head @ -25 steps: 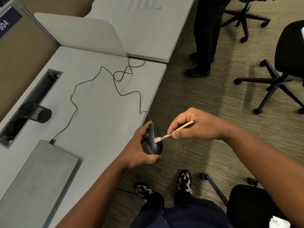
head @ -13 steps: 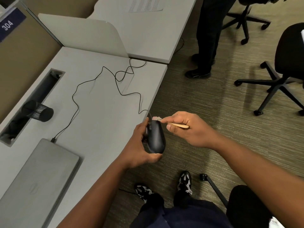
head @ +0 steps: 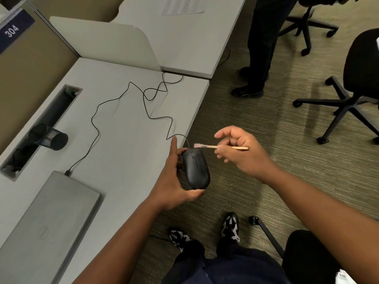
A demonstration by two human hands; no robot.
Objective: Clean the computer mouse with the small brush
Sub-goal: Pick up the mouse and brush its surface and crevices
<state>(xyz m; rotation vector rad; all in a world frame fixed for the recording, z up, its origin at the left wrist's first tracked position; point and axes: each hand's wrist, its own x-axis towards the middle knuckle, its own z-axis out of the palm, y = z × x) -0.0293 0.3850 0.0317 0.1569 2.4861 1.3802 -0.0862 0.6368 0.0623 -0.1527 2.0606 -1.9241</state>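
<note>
Mouse (head: 196,168), black, buttons up, sits in your left hand (head: 173,182) just off the near edge of the grey desk (head: 123,144), thumb and fingers wrapped around its sides. Your right hand (head: 239,153) pinches the small brush (head: 217,147) by its wooden stick, forefinger lifted; pink bristles hover just above the mouse's far end. Cable (head: 123,95) trails left to the closed laptop (head: 47,220).
</note>
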